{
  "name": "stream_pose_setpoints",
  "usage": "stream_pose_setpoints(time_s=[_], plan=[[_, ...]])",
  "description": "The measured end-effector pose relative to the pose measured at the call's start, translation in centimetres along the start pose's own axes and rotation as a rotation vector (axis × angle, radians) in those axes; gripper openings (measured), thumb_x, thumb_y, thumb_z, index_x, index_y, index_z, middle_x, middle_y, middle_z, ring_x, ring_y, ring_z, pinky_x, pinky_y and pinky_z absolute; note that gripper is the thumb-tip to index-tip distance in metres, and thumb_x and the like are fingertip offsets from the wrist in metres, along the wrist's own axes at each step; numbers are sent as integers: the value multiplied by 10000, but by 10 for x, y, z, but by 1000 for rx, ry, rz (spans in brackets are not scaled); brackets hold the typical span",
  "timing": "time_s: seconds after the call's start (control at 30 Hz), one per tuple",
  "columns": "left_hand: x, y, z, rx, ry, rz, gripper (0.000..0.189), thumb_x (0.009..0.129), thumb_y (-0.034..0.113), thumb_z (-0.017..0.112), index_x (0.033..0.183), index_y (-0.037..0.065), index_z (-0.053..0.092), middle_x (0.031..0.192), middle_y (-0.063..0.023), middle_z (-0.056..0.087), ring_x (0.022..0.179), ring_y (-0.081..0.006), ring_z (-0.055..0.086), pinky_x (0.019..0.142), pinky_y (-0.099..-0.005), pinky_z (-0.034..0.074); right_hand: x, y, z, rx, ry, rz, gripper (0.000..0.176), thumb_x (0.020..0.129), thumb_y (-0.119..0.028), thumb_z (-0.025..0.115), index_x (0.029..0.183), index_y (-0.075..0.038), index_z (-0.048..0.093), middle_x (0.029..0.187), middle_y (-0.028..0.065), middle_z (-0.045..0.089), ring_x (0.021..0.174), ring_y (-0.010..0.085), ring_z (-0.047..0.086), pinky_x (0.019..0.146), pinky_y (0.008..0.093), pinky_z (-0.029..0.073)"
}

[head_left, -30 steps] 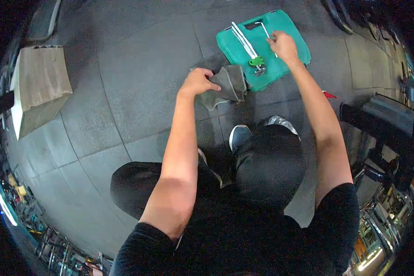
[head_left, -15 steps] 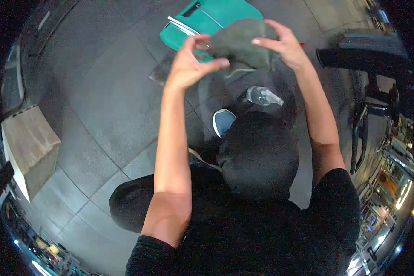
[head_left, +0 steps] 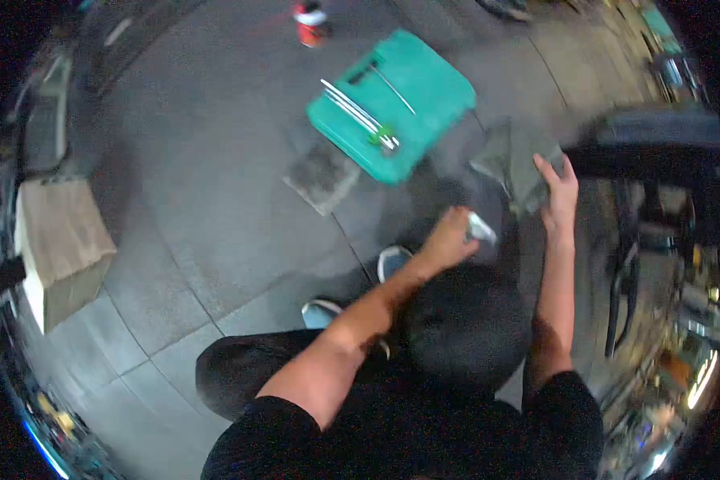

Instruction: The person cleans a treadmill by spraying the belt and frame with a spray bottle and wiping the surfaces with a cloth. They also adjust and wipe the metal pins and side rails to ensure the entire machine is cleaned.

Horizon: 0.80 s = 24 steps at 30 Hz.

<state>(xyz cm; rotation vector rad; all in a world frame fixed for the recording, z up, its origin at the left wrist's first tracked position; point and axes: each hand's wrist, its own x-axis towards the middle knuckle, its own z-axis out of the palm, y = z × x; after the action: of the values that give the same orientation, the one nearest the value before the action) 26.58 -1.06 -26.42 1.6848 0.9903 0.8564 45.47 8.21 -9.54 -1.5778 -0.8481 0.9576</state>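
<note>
My left hand (head_left: 450,238) is closed around a clear plastic bottle (head_left: 481,229), low over the floor near my right knee. Only a pale end of the bottle shows past the fingers; the rest is hidden. In my right hand (head_left: 562,190), thumb and fingers pinch a grey-green cloth (head_left: 524,164), which hangs loosely to the left and is blurred. Ahead of both hands, a teal plastic case or panel (head_left: 432,88) lies on the floor. Several thin silver rods (head_left: 352,108) and a small green piece (head_left: 382,136) rest on it.
Beside the teal piece, a grey cloth or mat (head_left: 324,178) lies on the tiles. A red and white container (head_left: 310,26) stands farther off. At the left is a beige block-shaped box (head_left: 68,240). Black padded equipment (head_left: 656,136) borders the right side.
My left hand has let go of the cloth, come down and closed on the bottle. My right hand has carried the cloth right and lower. The view has shifted, bringing the red container in.
</note>
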Motion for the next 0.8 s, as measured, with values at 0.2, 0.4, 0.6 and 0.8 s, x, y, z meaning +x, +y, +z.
stream_pose_setpoints(time_s=[0.2,0.4,0.6,0.8], plan=[[25,-7,-55,-229,94,-310,646,819,269,771,1267,-109,501,1177,-327,637,1113,-439,655,966,-474,524,23,-34,50,62,-106,-33,599,859,-54,808,1382,54,537,1262,123,669,1118,228,643,980,364,497],[26,73,-189,-379,229,-298,653,837,166,784,1394,-4,492,1205,-142,671,1111,-250,676,980,-404,532,18,-116,124,137,-286,72,490,849,-26,788,1298,14,597,1141,89,691,1028,201,653,928,361,517],[-15,210,-323,-829,726,-283,552,831,45,730,1346,34,530,1063,-62,651,985,-180,679,884,-344,580,-22,-208,139,246,-370,348,443,803,-38,753,1229,-21,632,1080,75,693,980,219,668,896,383,540],[-81,443,-472,-630,955,-464,289,916,136,797,1086,34,586,903,-46,659,763,-170,710,685,-319,580,-106,-337,116,2,-402,620,452,744,-47,796,1166,-30,633,1039,91,689,982,251,668,845,443,547]])
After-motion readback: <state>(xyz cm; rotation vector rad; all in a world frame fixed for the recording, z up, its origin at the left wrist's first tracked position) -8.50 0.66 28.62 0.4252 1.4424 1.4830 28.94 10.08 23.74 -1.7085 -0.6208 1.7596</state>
